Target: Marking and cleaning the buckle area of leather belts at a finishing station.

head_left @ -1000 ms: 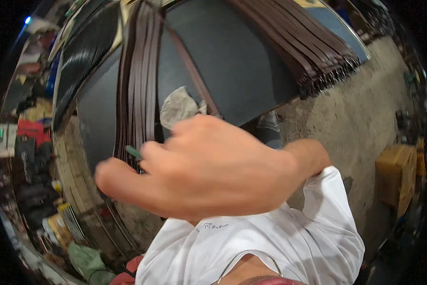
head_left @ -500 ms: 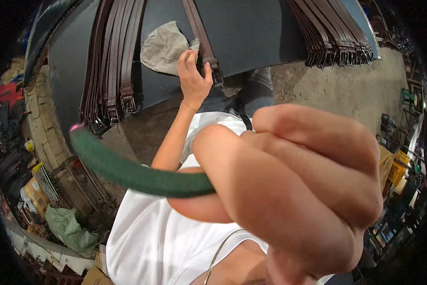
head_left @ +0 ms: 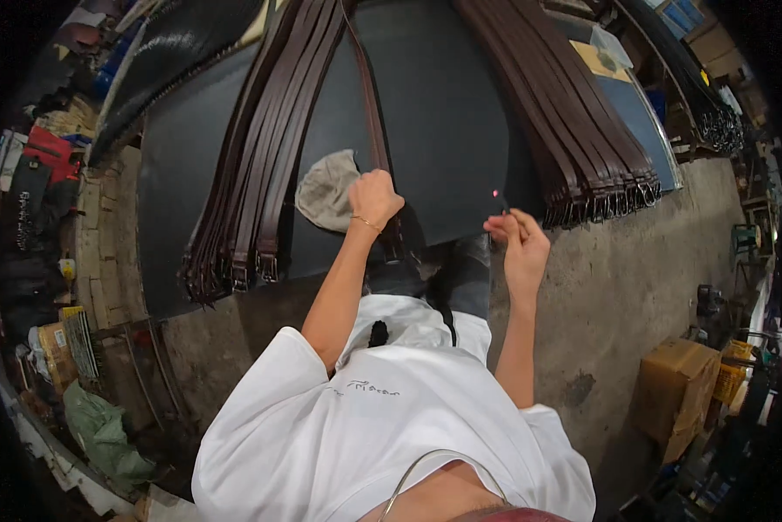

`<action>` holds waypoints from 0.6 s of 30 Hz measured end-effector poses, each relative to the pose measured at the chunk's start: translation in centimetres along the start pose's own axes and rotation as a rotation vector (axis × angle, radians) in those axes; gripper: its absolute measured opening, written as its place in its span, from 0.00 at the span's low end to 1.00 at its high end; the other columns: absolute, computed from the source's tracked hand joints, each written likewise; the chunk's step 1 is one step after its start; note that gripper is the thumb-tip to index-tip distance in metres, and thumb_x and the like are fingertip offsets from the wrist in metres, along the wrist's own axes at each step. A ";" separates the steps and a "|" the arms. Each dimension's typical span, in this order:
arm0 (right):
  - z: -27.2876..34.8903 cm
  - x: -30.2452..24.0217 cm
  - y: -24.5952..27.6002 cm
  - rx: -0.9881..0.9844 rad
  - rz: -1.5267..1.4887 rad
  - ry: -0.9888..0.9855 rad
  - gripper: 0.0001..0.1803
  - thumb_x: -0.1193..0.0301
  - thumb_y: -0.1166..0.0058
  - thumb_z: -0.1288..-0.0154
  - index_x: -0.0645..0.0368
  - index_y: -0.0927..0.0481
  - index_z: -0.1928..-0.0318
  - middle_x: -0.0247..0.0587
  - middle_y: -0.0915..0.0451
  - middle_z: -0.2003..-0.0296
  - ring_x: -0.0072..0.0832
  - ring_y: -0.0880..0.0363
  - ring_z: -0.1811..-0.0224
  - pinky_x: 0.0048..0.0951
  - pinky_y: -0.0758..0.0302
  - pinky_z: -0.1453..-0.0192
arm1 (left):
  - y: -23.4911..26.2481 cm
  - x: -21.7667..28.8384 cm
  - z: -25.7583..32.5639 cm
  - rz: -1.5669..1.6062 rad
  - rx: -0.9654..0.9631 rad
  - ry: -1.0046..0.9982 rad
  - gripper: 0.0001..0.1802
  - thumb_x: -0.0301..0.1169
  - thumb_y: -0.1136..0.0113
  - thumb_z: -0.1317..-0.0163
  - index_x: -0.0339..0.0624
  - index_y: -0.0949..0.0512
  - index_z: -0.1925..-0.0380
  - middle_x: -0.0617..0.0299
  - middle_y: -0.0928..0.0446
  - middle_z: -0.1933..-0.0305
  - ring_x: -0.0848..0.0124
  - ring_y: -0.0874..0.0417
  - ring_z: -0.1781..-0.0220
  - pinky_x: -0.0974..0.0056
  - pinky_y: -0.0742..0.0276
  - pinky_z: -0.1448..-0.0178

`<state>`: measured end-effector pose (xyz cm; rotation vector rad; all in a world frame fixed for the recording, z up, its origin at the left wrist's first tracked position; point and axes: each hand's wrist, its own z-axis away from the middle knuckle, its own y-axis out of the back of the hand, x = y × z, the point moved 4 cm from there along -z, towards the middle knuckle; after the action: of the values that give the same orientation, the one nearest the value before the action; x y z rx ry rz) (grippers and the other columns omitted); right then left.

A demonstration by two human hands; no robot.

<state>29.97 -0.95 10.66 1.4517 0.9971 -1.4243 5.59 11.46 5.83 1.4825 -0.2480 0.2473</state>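
Observation:
My left hand (head_left: pixel 375 201) is closed on the edge of a crumpled grey-beige cloth (head_left: pixel 323 193), over a single dark brown belt (head_left: pixel 372 109) lying lengthwise on the dark tabletop (head_left: pixel 439 113). The belt's lower end shows just below the hand; the fingertips are hidden. Off to the right, my right hand (head_left: pixel 523 242) pinches a slim dark green stick (head_left: pixel 503 204) with a glowing pink tip. The stick points up and away, near the table's front edge.
Brown buckled belts lie in rows on the left (head_left: pixel 273 165) and right (head_left: pixel 552 104) of the table. Black belts (head_left: pixel 182 61) hang over the far left. A cardboard box (head_left: pixel 676 383) stands on the concrete floor at right, a green sack (head_left: pixel 104 435) at lower left.
My right hand has moved from close in front of the camera, with the green stick, out to the table's right front. My left hand now has its fingers curled under, over the belt.

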 end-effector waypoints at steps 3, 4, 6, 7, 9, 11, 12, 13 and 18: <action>0.1 1.7 -0.1 0.062 -0.141 -0.127 0.14 0.71 0.56 0.21 0.70 0.26 0.46 0.44 0.14 0.64 0.27 0.14 0.59 0.26 0.19 0.52 | 1.0 -1.3 -1.3 0.086 0.034 0.061 0.13 0.30 0.38 0.54 0.32 0.19 0.69 0.40 0.16 0.63 0.41 0.15 0.59 0.46 0.20 0.51; 0.2 2.1 -0.4 0.101 -0.191 -0.168 0.15 0.68 0.57 0.20 0.70 0.24 0.49 0.42 0.14 0.64 0.26 0.14 0.58 0.25 0.20 0.51 | 1.2 -1.7 -1.4 0.246 0.012 0.060 0.13 0.30 0.39 0.54 0.32 0.19 0.68 0.41 0.16 0.64 0.42 0.15 0.59 0.48 0.20 0.52; -0.8 2.5 -1.3 0.141 -0.059 -0.034 0.17 0.66 0.59 0.20 0.70 0.24 0.51 0.41 0.14 0.64 0.26 0.16 0.57 0.26 0.22 0.50 | 2.1 0.1 -0.8 0.442 0.069 0.049 0.13 0.28 0.40 0.52 0.31 0.19 0.68 0.45 0.15 0.67 0.48 0.14 0.60 0.52 0.21 0.54; -1.2 2.4 -1.7 0.167 0.083 0.090 0.20 0.63 0.61 0.19 0.69 0.23 0.53 0.40 0.14 0.64 0.26 0.17 0.56 0.27 0.24 0.49 | 1.4 1.2 -0.5 0.441 0.055 0.030 0.13 0.28 0.40 0.52 0.31 0.19 0.68 0.45 0.15 0.67 0.48 0.14 0.60 0.52 0.21 0.54; -2.0 1.8 -4.7 0.151 0.163 0.149 0.20 0.62 0.63 0.19 0.68 0.26 0.52 0.42 0.13 0.61 0.29 0.20 0.57 0.30 0.27 0.48 | 0.7 1.6 0.3 0.864 0.205 -0.002 0.10 0.25 0.38 0.47 0.31 0.19 0.66 0.50 0.14 0.67 0.58 0.13 0.65 0.57 0.21 0.59; -3.1 5.3 -5.7 0.147 -0.091 0.071 0.18 0.63 0.63 0.19 0.68 0.27 0.51 0.48 0.13 0.57 0.33 0.20 0.59 0.32 0.28 0.48 | -0.1 4.6 1.6 1.172 0.108 0.020 0.10 0.24 0.38 0.44 0.31 0.19 0.62 0.55 0.16 0.69 0.65 0.16 0.69 0.61 0.22 0.61; -2.8 5.1 -6.5 0.111 -0.162 -0.030 0.18 0.64 0.64 0.19 0.68 0.28 0.52 0.52 0.13 0.56 0.35 0.18 0.56 0.33 0.27 0.47 | -0.4 5.0 2.3 1.460 0.050 0.086 0.10 0.22 0.37 0.41 0.31 0.20 0.59 0.60 0.18 0.70 0.72 0.18 0.72 0.64 0.23 0.64; -2.3 4.0 -6.6 0.155 -0.050 0.050 0.17 0.64 0.63 0.19 0.68 0.29 0.53 0.53 0.13 0.59 0.38 0.17 0.58 0.34 0.26 0.48 | -0.7 5.5 2.8 1.455 0.033 0.074 0.10 0.22 0.37 0.41 0.31 0.20 0.59 0.60 0.18 0.70 0.72 0.18 0.72 0.64 0.23 0.64; -0.4 3.5 -2.1 0.256 0.281 -0.024 0.15 0.65 0.62 0.20 0.67 0.31 0.52 0.60 0.17 0.68 0.49 0.17 0.69 0.41 0.25 0.65 | -2.5 8.1 4.8 1.837 -0.282 0.303 0.07 0.21 0.40 0.39 0.37 0.25 0.61 0.67 0.25 0.70 0.78 0.27 0.74 0.69 0.29 0.69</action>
<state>28.25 0.00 7.09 1.6808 0.5813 -1.3929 13.97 6.55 6.33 0.5096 -1.2839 1.7703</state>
